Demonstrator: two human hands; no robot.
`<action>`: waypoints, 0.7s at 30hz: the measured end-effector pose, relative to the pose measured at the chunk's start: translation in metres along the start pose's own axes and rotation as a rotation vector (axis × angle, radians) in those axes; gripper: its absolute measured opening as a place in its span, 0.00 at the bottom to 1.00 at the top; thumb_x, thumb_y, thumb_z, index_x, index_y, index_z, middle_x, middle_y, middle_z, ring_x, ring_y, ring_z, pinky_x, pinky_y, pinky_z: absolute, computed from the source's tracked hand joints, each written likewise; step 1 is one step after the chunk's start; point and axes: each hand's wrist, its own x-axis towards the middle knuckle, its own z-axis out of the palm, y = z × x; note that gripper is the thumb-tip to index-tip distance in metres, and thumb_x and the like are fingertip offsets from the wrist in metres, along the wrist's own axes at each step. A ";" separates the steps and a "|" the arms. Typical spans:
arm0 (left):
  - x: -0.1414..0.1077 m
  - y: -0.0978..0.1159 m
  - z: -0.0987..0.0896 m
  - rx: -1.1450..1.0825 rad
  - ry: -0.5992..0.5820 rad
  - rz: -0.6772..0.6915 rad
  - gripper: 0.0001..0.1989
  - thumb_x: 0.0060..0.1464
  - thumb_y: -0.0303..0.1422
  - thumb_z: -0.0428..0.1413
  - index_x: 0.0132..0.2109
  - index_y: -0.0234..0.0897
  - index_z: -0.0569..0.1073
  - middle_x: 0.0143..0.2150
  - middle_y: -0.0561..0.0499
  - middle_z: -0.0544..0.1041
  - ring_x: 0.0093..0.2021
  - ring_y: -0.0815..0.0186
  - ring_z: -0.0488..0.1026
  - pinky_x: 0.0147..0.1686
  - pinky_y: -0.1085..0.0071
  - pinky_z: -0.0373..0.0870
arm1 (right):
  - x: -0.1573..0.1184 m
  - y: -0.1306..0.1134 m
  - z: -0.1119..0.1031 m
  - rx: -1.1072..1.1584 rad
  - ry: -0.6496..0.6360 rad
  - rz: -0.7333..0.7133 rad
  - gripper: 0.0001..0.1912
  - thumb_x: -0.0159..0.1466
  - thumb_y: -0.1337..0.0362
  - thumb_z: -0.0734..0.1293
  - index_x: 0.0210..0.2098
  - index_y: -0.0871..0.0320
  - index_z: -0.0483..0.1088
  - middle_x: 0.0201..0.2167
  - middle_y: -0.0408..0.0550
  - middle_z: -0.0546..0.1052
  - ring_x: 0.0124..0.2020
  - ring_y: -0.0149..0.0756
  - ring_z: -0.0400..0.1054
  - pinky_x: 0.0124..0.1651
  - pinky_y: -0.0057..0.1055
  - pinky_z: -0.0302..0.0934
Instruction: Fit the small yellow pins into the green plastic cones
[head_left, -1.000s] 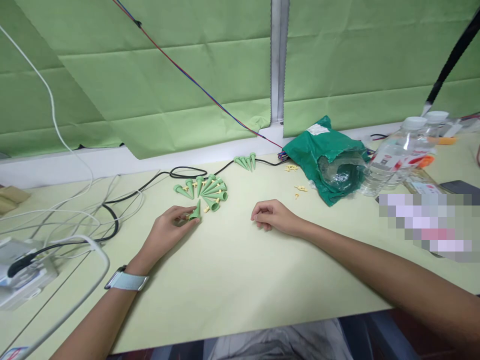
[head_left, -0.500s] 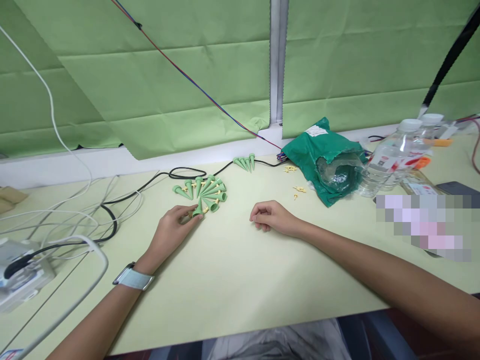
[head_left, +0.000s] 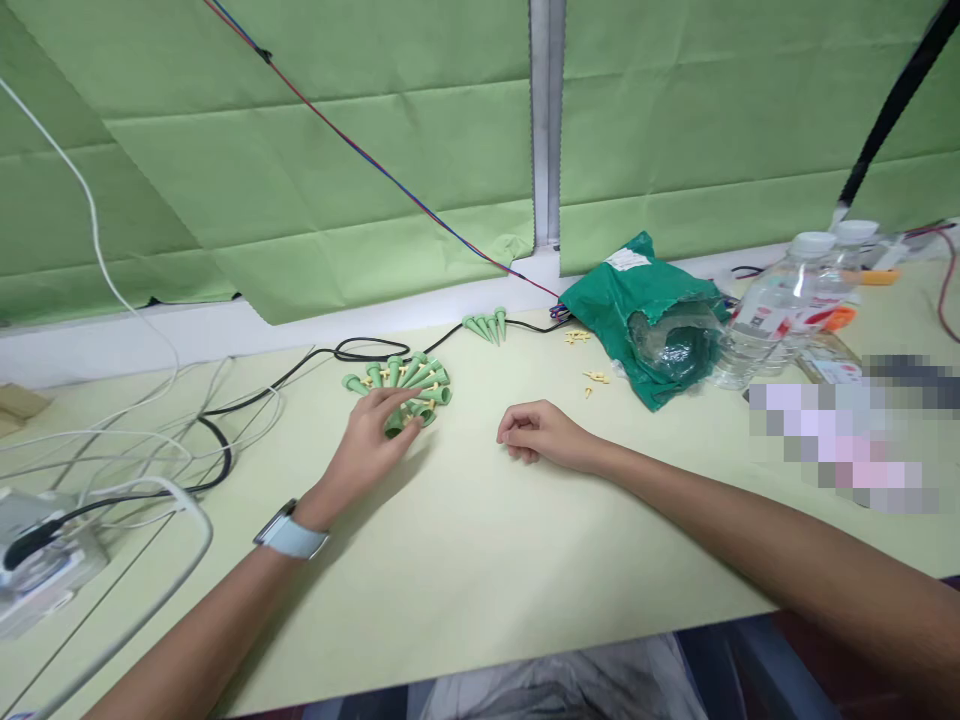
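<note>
Several green plastic cone-shaped spikes (head_left: 429,378) lie fanned in a ring, with small yellow plastic pieces (head_left: 386,376) among them. My left hand (head_left: 375,432) reaches over the near side of this ring, fingers stretched out and thumb apart; it appears to grip nothing. Its fingers partly cover the nearest cones, so contact cannot be made out. To the right, my right hand (head_left: 541,434) rests on the table with fingers curled in. Nothing shows in it, though its palm is hidden. A smaller group of green cones (head_left: 487,326) lies farther back.
Loose yellow pieces (head_left: 596,377) lie beside a torn green bag (head_left: 637,300). Two water bottles (head_left: 780,310) stand right of it. Cables (head_left: 217,430) tangle across the table's left side near a white power box (head_left: 56,565). Green blinds (head_left: 337,200) hang behind.
My left hand has lifted from the nearest cone and shifted right and slightly up, with its fingers now extended over the ring. My right hand has stayed nearly in place.
</note>
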 end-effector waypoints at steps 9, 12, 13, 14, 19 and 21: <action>0.168 0.013 0.066 0.397 -0.182 0.103 0.31 0.61 0.33 0.50 0.70 0.35 0.67 0.67 0.36 0.69 0.63 0.44 0.64 0.62 0.52 0.58 | 0.002 -0.002 0.001 0.021 0.008 0.009 0.06 0.60 0.62 0.70 0.33 0.60 0.75 0.24 0.43 0.76 0.23 0.27 0.68 0.27 0.24 0.63; 0.215 0.006 0.077 0.417 -0.181 0.073 0.27 0.58 0.30 0.51 0.64 0.29 0.71 0.64 0.29 0.71 0.66 0.40 0.60 0.63 0.47 0.51 | 0.004 -0.003 0.000 0.033 -0.001 0.019 0.06 0.59 0.62 0.71 0.32 0.60 0.75 0.24 0.43 0.76 0.23 0.28 0.68 0.27 0.24 0.64; 0.227 0.003 0.079 0.412 -0.185 0.055 0.25 0.58 0.30 0.51 0.61 0.29 0.73 0.61 0.28 0.74 0.65 0.39 0.62 0.62 0.47 0.51 | 0.005 -0.003 0.000 0.036 -0.005 0.022 0.06 0.59 0.62 0.71 0.33 0.59 0.75 0.24 0.43 0.76 0.24 0.28 0.69 0.28 0.25 0.64; 0.237 0.001 0.080 0.404 -0.186 0.031 0.23 0.59 0.31 0.51 0.60 0.29 0.74 0.59 0.27 0.75 0.63 0.39 0.63 0.60 0.47 0.52 | 0.005 -0.003 -0.001 0.037 -0.009 0.022 0.06 0.59 0.62 0.71 0.33 0.59 0.75 0.24 0.43 0.76 0.24 0.28 0.69 0.28 0.25 0.64; 0.259 -0.004 0.093 0.319 -0.135 -0.101 0.17 0.61 0.36 0.53 0.51 0.32 0.78 0.54 0.30 0.79 0.62 0.40 0.65 0.60 0.49 0.54 | 0.006 -0.003 -0.001 0.031 -0.014 0.003 0.04 0.60 0.64 0.70 0.33 0.59 0.76 0.25 0.43 0.76 0.25 0.28 0.69 0.29 0.25 0.65; 0.260 -0.005 0.100 0.264 -0.096 -0.153 0.16 0.59 0.37 0.55 0.49 0.34 0.79 0.55 0.31 0.79 0.63 0.40 0.66 0.61 0.50 0.56 | 0.006 -0.003 -0.001 0.034 -0.010 0.002 0.04 0.60 0.65 0.70 0.33 0.59 0.76 0.25 0.42 0.76 0.25 0.28 0.69 0.29 0.25 0.65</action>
